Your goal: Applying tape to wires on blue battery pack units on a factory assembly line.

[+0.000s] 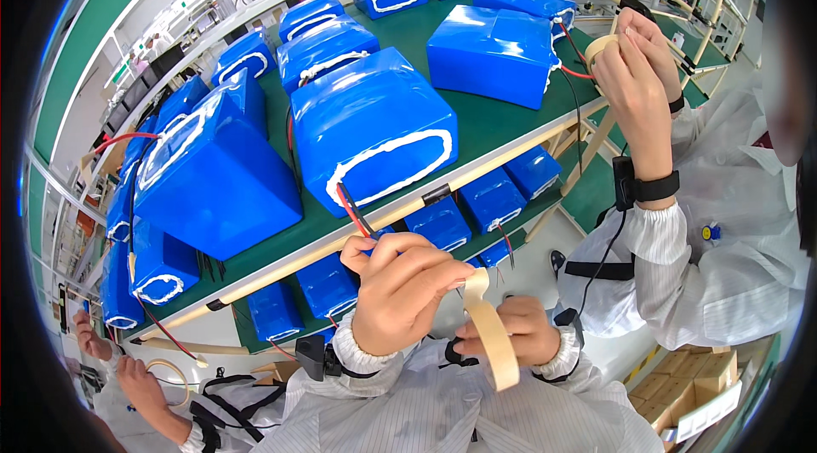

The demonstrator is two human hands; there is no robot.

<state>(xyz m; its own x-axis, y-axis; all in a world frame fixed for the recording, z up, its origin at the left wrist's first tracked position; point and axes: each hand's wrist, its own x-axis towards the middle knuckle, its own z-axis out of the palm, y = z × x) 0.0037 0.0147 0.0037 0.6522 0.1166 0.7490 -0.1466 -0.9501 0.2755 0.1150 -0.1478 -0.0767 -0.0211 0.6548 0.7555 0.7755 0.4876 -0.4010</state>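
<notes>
So the left hand (pixel 400 295) of the person working here is curled up with thumb and finger closed on the loose end of some tan tape (pixel 495 341). The right hand (pixel 525 327) sits behind the roll, fingers half bent; can't tell if it's gripping it, the tape's in the way. Roll's edge-on, low in front of the chest, just off the table, with a short flap peeling up to the pinch.

My read: this is the tape-peeling step, and the next move calls for a steady hold on the roll and a clean tear without the flap folding on itself.

Red and black wires (pixel 351 213) run from the big blue block (pixel 374 125) and vanish behind the left fingers; no idea if they're held. That block's shiny and smooth, with a white bead ringing its near end. It's at the front of the green table (pixel 487 128), more blue ones around it. A co-worker (pixel 719 215) on the right has tape too.
</notes>
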